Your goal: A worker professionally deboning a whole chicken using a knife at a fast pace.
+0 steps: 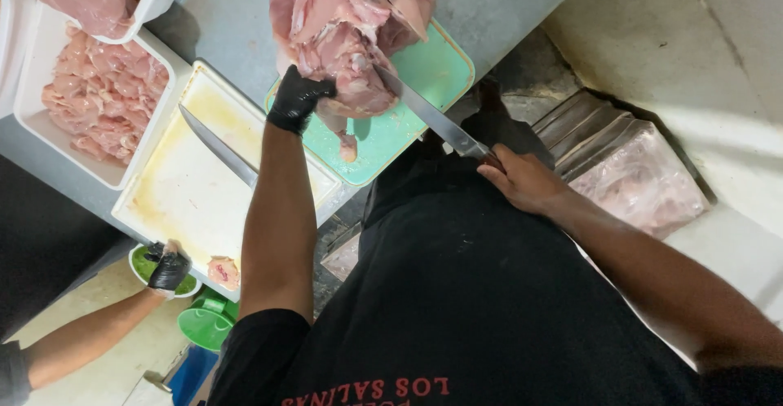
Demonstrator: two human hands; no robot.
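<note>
While the gloved left hand (298, 96) clamps the raw chicken (347, 39) steady above the green board (424, 88) on the bench (236, 22), the bare right hand (522, 179) grips the knife (432, 116), blade angled into the meat.

The left hand (298, 98), in a black glove, grips a raw chicken carcass (351, 35) held over a green cutting board (424, 79). The bare right hand (522, 179) holds a long knife (428, 114), its blade tip against the meat just right of the left hand. A second knife (218, 146) lies on a white board (188, 186) left of the left forearm.
</note>
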